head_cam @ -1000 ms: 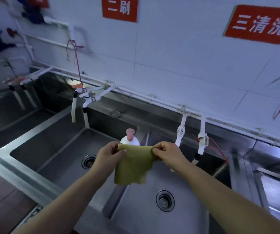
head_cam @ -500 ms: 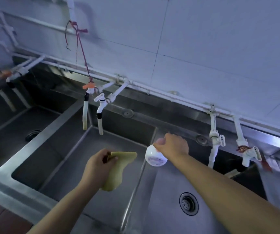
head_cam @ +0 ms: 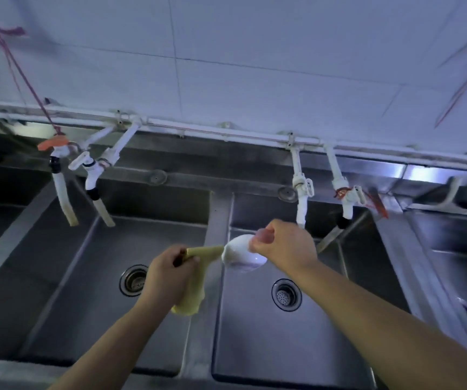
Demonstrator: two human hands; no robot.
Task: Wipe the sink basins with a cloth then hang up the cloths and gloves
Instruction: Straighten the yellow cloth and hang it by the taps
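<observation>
Right hand (head_cam: 284, 246) now grips and tips our soap bottle (head_cam: 240, 256) toward the cloth (head_cam: 198, 273) bunched in left hand (head_cam: 167, 274), so wiping comes next

Nothing you can actually read here: no signs on the white tiled wall (head_cam: 254, 52), and the white plastic bottle (head_cam: 240, 256) looks blank.

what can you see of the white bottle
The white bottle is round-bodied, looks like smooth plastic and is lifted and tipped, its flat base facing the camera and its top pointing toward the yellow cloth. The right hand grips its upper part, so the pump top is mostly hidden. It sits above the divider between the two basins, its top close to the cloth's upper end, which the left hand holds; contact cannot be told. No label shows.
</observation>
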